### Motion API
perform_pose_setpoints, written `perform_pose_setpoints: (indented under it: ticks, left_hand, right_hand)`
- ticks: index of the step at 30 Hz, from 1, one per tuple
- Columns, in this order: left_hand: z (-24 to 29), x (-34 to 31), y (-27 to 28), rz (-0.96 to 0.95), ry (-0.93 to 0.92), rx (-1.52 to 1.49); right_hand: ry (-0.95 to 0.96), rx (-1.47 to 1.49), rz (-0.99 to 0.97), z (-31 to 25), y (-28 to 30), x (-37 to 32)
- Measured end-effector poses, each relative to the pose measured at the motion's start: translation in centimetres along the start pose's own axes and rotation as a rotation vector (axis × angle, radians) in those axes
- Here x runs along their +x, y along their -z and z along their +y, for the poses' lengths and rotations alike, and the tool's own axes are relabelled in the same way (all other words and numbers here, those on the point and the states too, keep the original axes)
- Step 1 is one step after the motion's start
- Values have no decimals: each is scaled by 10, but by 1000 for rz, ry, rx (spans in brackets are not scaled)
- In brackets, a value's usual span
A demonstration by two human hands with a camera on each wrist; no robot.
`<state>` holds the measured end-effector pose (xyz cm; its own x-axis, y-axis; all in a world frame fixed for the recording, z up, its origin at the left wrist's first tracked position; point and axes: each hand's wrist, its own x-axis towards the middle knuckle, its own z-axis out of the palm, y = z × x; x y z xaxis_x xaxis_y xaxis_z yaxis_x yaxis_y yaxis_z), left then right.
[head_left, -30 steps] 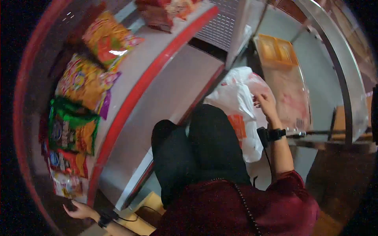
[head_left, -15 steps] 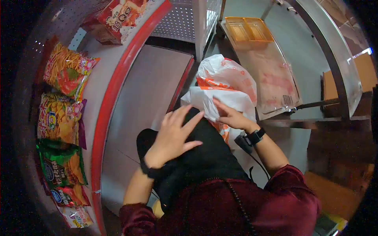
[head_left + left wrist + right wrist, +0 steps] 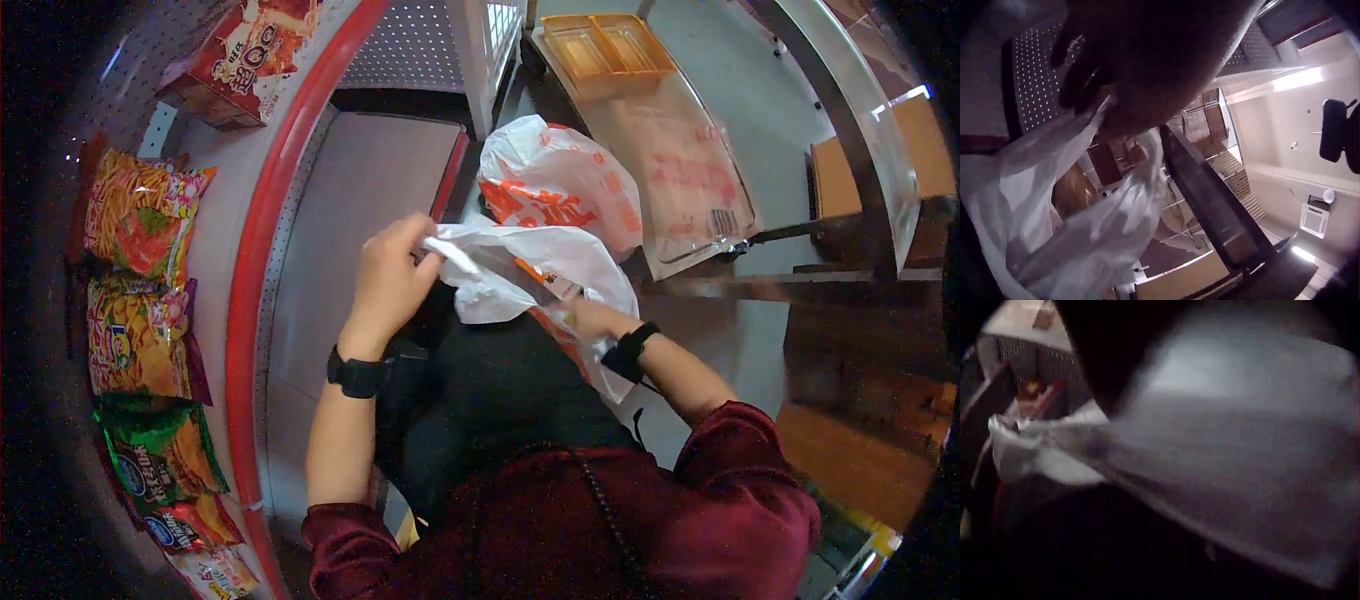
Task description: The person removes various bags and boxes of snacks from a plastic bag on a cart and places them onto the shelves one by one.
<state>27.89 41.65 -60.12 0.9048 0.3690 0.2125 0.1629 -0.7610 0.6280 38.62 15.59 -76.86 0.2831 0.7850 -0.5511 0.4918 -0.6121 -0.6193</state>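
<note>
My left hand [image 3: 393, 275] pinches the edge of a white plastic bag [image 3: 492, 300] over my lap, drawing its mouth wide. In the left wrist view the stretched bag film [image 3: 1100, 234] hangs from the dark fingers. My right hand [image 3: 600, 320] is inside the bag's mouth, its fingers mostly hidden; I cannot tell whether they hold anything. Close by them shows a small white and orange printed patch [image 3: 562, 286]. Right behind the mouth bulges white plastic with orange print [image 3: 560, 185]. Blurred white film [image 3: 1241, 431] fills much of the right wrist view.
On the left, a red-edged shelf [image 3: 262, 235] bears several snack packets, among them a green one [image 3: 165, 455], and a red box [image 3: 250, 60]. To the right a metal-framed rack [image 3: 860, 140] holds an orange divided tray [image 3: 605, 55] and a clear-wrapped flat pack [image 3: 690, 185].
My left hand came up from the lower left and took hold of the bag's edge. The right hand moved from the bag's outside into its mouth, which now gapes open.
</note>
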Motion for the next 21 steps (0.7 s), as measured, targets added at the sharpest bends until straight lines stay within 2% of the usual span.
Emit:
perform_pose_setpoints:
  ticks: [2, 4, 5, 7, 8, 9, 10, 11, 12, 13, 14, 16, 18, 20, 21]
  left_hand:
    - [-12, -3, 1, -17, 6, 3]
    - [-6, -3, 11, -170, 300, -82]
    - [-4, -5, 12, -173, 302, -82]
    - [-1, -7, 12, -232, 479, -466]
    - [0, -9, 8, -237, 480, -465]
    - [-1, -12, 2, -193, 387, -635]
    - [-1, -14, -1, -145, 291, -804]
    - [0, -16, -1, -150, 293, -805]
    - [2, -17, 0, -198, 295, -850]
    - [4, -18, 0, -245, 297, -896]
    - [5, -20, -2, -247, 297, -898]
    - [5, -22, -5, -290, 123, -836]
    - [10, -24, -3, -350, 134, -792]
    - [11, -28, -7, -397, 169, -788]
    - [11, -29, -8, -408, 183, -772]
  right_hand:
    - [115, 22, -229, 44, -52, -17]
    - [188, 45, -303, 89, -88, -16]
    - [133, 14, -401, 106, -97, -8]
    - [-61, 90, -386, 69, -64, -2]
    - [-275, -78, -260, 47, -36, -4]
    - [-148, 468, 211, 38, -17, -18]
    - [-158, 371, 303, 35, 3, -23]
    - [-168, 274, 395, 39, 20, -24]
    - [-361, 77, 467, 58, 21, -16]
    - [-554, -102, 453, 78, 19, -23]
    - [-557, -102, 453, 77, 17, -27]
    - [-586, -541, 741, 74, 7, -38]
    - [-534, -631, 719, 81, -5, -35]
    - [-355, -261, 227, 98, -21, -23]
    - [-355, -261, 228, 98, -29, -21]
